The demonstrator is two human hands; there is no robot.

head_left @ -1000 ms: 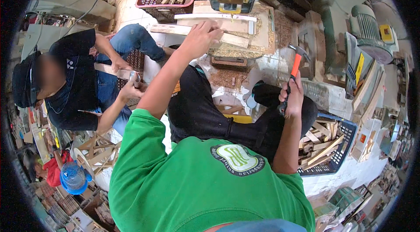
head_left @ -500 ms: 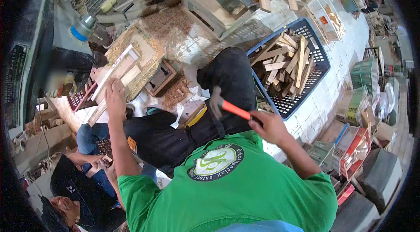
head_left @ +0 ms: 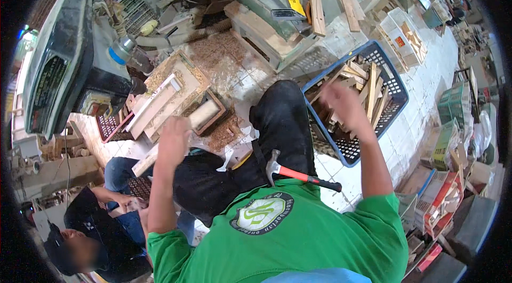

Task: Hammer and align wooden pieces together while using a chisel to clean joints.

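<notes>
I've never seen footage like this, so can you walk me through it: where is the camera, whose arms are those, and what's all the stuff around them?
The camera sits on a person's head and looks down through a fisheye lens, so straight edges bend. The green shirt and both arms are the wearer's own. The left hand rests on a wooden strip. The right hand is blurred and reaches over a blue basket full of wood offcuts. A claw hammer with an orange and black handle lies on the lap, with neither hand on it. Sawdust covers the tiled floor. At lower left a second person sits at work.
</notes>
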